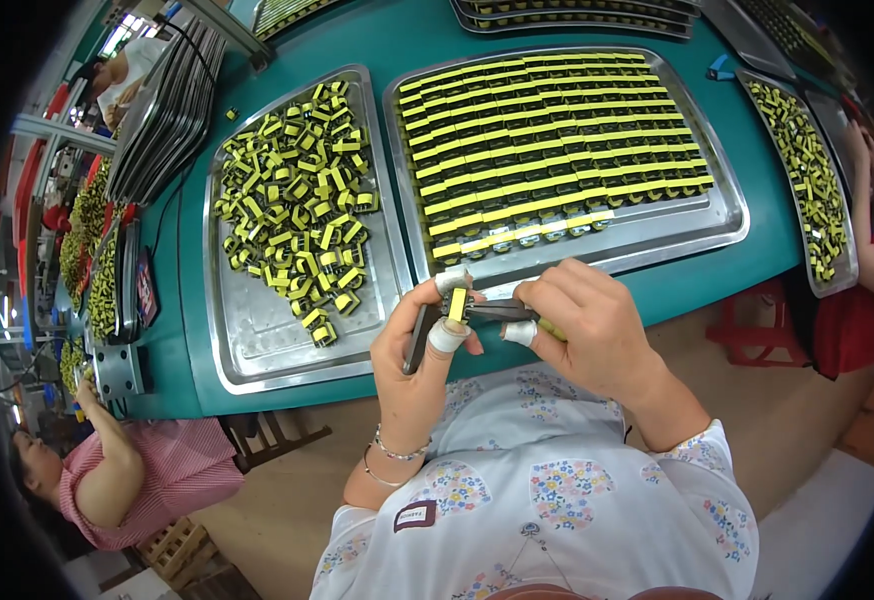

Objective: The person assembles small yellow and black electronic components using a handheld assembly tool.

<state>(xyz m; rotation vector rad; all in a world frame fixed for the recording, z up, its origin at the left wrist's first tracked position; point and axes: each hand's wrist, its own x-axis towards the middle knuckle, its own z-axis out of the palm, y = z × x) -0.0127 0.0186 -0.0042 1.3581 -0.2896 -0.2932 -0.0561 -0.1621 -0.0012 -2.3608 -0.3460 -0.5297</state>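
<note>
My left hand pinches a small component, a black part wrapped in yellow tape, between thumb and finger. A dark flat bar also lies in that hand, against the palm. My right hand is closed round narrow-jawed pliers, their tips at the component's right side. White wrapping covers several fingertips. Behind my hands, a metal tray carries tight rows of similar components. Left of it, another metal tray holds a loose heap of them.
The trays rest on a green table. Stacked trays stand at the left, with more at the back. A blue-handled tool lies at the far right, near a tray of loose components. People sit at both sides; a red stool is at right.
</note>
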